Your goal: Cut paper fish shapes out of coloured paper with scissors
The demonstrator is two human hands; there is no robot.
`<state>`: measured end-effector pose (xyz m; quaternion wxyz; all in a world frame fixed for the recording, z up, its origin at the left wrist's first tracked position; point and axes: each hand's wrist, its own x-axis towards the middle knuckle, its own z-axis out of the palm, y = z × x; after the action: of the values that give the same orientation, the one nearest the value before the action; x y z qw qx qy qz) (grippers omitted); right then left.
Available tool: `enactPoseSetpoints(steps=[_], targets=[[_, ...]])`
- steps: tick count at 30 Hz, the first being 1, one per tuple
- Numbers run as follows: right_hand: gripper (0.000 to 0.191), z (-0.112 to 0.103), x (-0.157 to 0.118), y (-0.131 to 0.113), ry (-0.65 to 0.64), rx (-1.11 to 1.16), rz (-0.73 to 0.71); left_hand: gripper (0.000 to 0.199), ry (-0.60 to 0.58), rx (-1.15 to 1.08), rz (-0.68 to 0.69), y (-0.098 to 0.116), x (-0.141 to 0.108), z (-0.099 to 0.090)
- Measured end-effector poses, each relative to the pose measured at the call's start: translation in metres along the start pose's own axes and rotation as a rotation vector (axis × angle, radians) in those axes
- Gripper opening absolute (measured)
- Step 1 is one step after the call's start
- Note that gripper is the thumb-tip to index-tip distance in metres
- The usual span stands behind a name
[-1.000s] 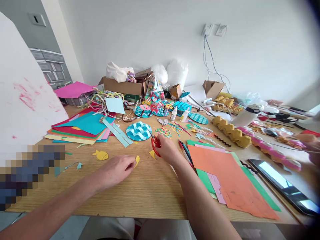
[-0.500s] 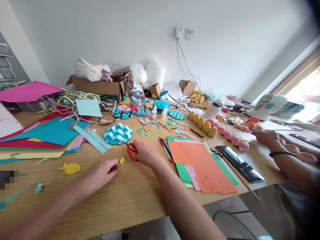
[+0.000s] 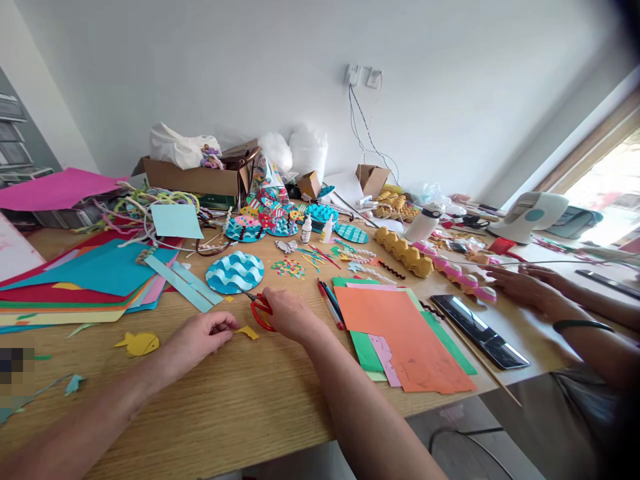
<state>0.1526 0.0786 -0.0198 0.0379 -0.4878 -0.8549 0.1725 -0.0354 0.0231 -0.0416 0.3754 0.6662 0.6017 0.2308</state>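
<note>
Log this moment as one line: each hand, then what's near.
Right hand: holding red-handled scissors | Left hand: beside yellow paper scrap, contact unclear | Nearby: yellow paper fish, blue wavy disc

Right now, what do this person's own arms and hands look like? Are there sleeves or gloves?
No sleeves show: the left forearm and right forearm are bare. The left hand and right hand are ungloved, with no watch, bracelet or ring that I can make out.
</note>
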Motion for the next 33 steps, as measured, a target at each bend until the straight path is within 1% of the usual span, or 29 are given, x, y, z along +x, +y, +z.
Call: enactPoseSetpoints(steps=[5,8,12,15,18,22,25,27,30,33], targets=[[0.014,-0.001,0.002,0.004,0.047,0.143,-0.056,0.021,0.027,-0.082,-0.02,0.005,-0.001,-0.002],[0.018,0.0,0.005,0.005,0.066,0.269,-0.11,0.018,0.036,-0.082,-0.024,0.004,-0.002,-0.003],[0.019,0.004,0.008,0.004,0.055,0.449,-0.164,0.014,0.072,-0.035,0.003,0.006,-0.009,-0.008],[0.019,0.007,0.008,0.001,0.065,0.561,-0.188,0.018,0.121,-0.025,0.053,0.012,-0.014,-0.009],[0.02,0.007,0.006,-0.005,0.091,0.65,-0.203,0.023,0.123,-0.073,0.085,0.018,-0.012,-0.006],[0.02,0.006,0.003,-0.012,0.123,0.764,-0.197,0.018,0.128,-0.168,0.101,0.02,-0.001,0.0],[0.022,0.005,0.003,-0.014,0.136,0.867,-0.163,0.019,0.138,-0.234,0.098,0.022,0.004,-0.001],[0.021,0.005,0.003,-0.014,0.111,0.939,-0.134,0.02,0.137,-0.274,0.097,0.022,0.005,-0.002],[0.025,0.007,0.004,-0.015,0.036,1.027,-0.109,0.022,0.156,-0.325,0.088,0.02,0.002,-0.002],[0.03,0.009,0.005,-0.015,0.029,1.073,-0.093,0.025,0.193,-0.371,0.059,0.017,0.0,0.0]])
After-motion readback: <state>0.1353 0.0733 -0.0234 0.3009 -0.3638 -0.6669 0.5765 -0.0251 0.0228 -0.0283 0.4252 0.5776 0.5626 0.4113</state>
